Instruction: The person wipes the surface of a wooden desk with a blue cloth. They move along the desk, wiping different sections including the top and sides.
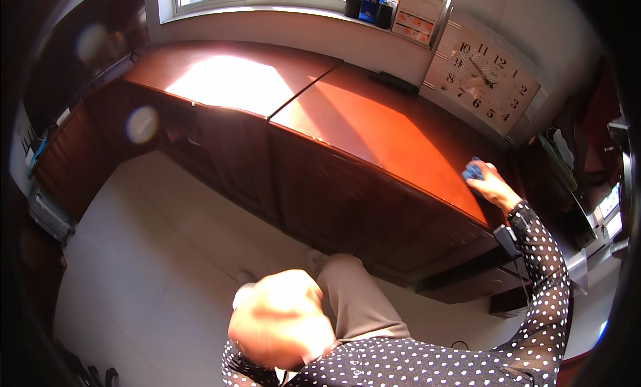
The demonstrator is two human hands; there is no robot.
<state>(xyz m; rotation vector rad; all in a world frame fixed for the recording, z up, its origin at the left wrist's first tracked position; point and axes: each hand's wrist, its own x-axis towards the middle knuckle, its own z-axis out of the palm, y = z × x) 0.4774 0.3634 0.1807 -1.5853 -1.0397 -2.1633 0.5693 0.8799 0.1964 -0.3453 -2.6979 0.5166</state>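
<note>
At the right end of a long reddish-brown wooden cabinet top (380, 131), my right hand (493, 186) is closed around a crumpled blue cloth (472, 170). The cloth rests against the glossy surface close to the front edge. My left hand (280, 317) is near the camera, low in the view, bright and blurred. Its fingers cannot be made out, and a small pale patch shows at its left side. Just behind my right hand, a large square clock (483, 79) with black numerals leans against the wall.
A dark flat object (394, 81) lies at the cabinet's back edge. On the windowsill stand a blue box (372, 5), dark containers (384, 15) and a desk calendar (417, 16). A small grey device (507, 239) is by my right forearm. Sunlight glares on the top's left part.
</note>
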